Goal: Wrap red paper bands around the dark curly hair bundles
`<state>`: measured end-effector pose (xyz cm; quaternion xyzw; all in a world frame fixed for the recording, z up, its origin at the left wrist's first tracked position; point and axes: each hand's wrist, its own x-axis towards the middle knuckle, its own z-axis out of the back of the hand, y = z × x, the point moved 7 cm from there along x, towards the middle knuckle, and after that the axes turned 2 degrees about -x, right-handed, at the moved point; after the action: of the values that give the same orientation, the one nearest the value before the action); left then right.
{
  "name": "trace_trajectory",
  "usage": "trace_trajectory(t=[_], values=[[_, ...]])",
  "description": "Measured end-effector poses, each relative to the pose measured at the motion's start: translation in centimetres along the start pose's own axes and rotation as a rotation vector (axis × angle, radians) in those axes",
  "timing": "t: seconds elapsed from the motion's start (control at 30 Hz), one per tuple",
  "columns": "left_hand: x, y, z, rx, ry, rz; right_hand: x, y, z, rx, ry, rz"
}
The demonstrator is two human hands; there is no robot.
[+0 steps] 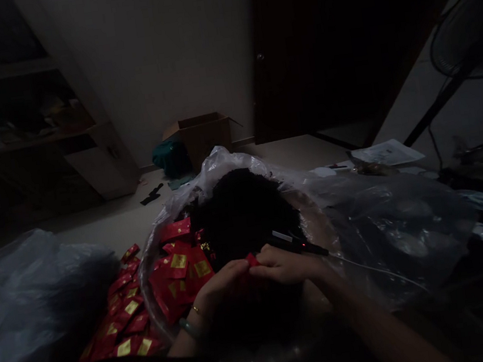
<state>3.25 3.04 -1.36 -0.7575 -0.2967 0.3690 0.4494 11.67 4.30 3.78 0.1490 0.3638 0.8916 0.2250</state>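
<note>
At 6 o'clock, left hand point(231, 272) and right hand point(278, 264) pinch one red packet point(250, 259); likely edge-working step. Next calls for steady fingers, clear of black corded device point(293, 244).

Red packets point(179, 261) with gold labels, beside a deep black heap point(244, 204).
The small packet point(251, 259) in the centre shows plain red; on the others, each visible label makes a gold square, its finer print too dark to read. The tool point(312, 247) is black, with a silver strip point(281, 236) and one red dot; the cord point(368, 267) is white. The bangle point(188, 328) is grey-green, the thin bracelet point(196, 309) gold, the box point(205, 141) brown, the cloth point(171, 157) dark teal.
</note>
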Motion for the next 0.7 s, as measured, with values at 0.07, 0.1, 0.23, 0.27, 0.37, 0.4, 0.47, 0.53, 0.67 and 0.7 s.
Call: trace_trajectory(t=[0.07, 0.1, 0.23, 0.27, 0.37, 0.4, 0.47, 0.53, 0.67, 0.7], values=[[0.0, 0.0, 0.2, 0.021, -0.030, 0.008, -0.1, 0.0, -0.1, -0.004, 0.019, 0.007], [0.1, 0.0, 0.2, 0.040, -0.040, 0.023, 0.0, -0.1, -0.2, -0.008, 0.016, -0.002], [0.5, -0.2, 0.1, 0.109, -0.045, 0.041, 0.1, -0.3, 0.3, 0.029, -0.059, -0.054], [0.7, -0.2, 0.2, 0.107, -0.054, 0.038, 0.1, -0.4, 0.7, 0.053, -0.094, -0.067], [0.9, 0.0, 1.2, 0.011, -0.104, 0.093, -0.5, -2.0, 3.3, 0.193, -0.340, -0.180], [0.9, 0.2, 1.6, -0.059, -0.126, 0.128, -0.9, -2.9, 4.3, 0.248, -0.449, -0.235], [0.9, 0.4, 2.5, -0.224, -0.166, 0.179, -1.6, -5.0, 5.9, 0.288, -0.601, -0.334], [0.8, 0.2, 3.3, -0.347, -0.201, 0.165, -1.4, -6.8, 6.4, 0.200, -0.600, -0.400], [0.8, -0.4, 4.4, -0.463, -0.246, 0.085, 1.2, -8.9, 4.0, -0.040, -0.292, -0.519], [0.8, -0.6, 4.6, -0.489, -0.256, 0.066, 1.9, -9.1, 3.0, -0.091, -0.184, -0.559]])
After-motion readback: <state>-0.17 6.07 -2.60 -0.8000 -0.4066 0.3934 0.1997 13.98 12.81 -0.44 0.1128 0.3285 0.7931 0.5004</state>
